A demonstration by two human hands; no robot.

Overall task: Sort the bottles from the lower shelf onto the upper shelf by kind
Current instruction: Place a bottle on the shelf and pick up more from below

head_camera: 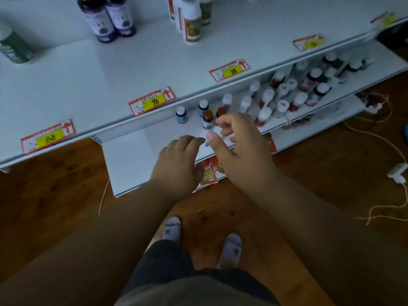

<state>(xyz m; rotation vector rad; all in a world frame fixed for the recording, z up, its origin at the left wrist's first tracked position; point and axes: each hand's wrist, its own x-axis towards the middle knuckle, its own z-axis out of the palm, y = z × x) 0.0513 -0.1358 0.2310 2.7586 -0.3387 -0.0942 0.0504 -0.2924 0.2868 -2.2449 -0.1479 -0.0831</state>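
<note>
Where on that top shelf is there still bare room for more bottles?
The upper shelf is bare between the purple bottles at the back and the price tags along its front edge, and right of the white-capped bottles. The lower shelf's right half is crowded.

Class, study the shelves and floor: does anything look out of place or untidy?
Yes. Red snack packets poke out from under the lower shelf, loose cords trail over the floor, and the bottles on the lower shelf are a mixed jumble.
</note>
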